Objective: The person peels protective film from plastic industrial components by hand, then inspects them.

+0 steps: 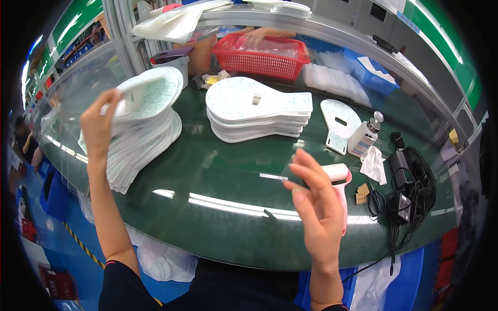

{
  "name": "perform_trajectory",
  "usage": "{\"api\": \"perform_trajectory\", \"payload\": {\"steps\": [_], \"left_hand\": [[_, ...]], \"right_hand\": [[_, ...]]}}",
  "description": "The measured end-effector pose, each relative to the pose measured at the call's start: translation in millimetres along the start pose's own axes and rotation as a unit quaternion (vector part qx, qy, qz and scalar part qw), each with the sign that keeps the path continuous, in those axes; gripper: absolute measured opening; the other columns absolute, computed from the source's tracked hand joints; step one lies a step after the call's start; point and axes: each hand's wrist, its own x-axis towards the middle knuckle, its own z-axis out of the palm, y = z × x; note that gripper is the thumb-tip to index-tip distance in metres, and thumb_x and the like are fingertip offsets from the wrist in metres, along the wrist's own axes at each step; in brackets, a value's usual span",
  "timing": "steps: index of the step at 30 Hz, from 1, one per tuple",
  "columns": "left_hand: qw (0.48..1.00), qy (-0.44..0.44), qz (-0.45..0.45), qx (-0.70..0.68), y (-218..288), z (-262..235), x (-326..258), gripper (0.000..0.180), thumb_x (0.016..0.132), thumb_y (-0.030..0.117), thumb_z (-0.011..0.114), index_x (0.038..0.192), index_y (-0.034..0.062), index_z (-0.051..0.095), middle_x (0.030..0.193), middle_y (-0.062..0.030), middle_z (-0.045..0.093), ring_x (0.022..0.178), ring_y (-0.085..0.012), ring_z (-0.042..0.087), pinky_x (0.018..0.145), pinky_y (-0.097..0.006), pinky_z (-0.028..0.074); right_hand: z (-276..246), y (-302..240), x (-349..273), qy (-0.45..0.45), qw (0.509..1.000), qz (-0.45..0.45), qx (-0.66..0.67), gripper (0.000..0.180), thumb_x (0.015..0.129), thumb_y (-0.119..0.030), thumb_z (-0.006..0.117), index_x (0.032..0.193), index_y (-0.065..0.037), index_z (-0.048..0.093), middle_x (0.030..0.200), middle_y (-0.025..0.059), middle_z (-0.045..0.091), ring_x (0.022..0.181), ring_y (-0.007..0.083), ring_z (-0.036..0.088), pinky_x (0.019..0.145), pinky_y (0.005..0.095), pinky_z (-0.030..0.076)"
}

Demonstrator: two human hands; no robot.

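Observation:
My left hand (98, 124) pinches the near-left edge of the top white paddle-shaped panel (161, 96), which has a pale green geometric pattern and lies tilted on a fanned stack of like panels (150, 150). Whether clear film lies between my fingers and the panel is hard to tell. My right hand (319, 212) is raised over the table, fingers apart and holding nothing. Just beside it, partly hidden, lies a lint roller (334, 172) with a pink handle. A neater panel stack (244, 101) stands at the middle, and a single slotted panel (340, 124) lies right of it.
Right of the single panel are a pump bottle (363, 137), a crumpled white cloth (373, 165), scissors (376, 201) and black cables with adapters (410, 181). Behind, another person's hand (254, 36) reaches into a red basket (262, 62); clear bags (337, 78) and a blue basket (371, 72) stand nearby.

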Motion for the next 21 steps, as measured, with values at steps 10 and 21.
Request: {"api": "perform_trajectory", "payload": {"steps": [10,21], "left_hand": [[0.985,0.036,0.040,-0.165,142,-26,-62,0.016,0.071,-0.001,0.060,0.087,0.0008,0.060,0.081,-0.0061,0.061,0.067,-0.0085,0.057,0.062,-0.020,0.046],[0.819,-0.322,0.115,-0.461,203,-18,-118,0.022,0.067,0.007,0.061,0.088,0.0014,0.060,0.085,-0.0099,0.061,0.077,-0.0230,0.060,0.068,-0.028,0.047]], "right_hand": [[39,12,-62,-0.109,0.952,0.144,0.246,0.053,0.082,-0.001,0.043,0.128,0.001,0.016,0.129,0.0164,0.027,0.113,0.0241,0.039,0.093,0.0331,0.032],[23,22,-97,0.193,0.932,0.111,0.287,0.072,0.079,-0.030,0.051,0.128,-0.001,0.007,0.128,0.0131,0.023,0.116,0.0226,0.030,0.095,0.0356,0.025]]}}
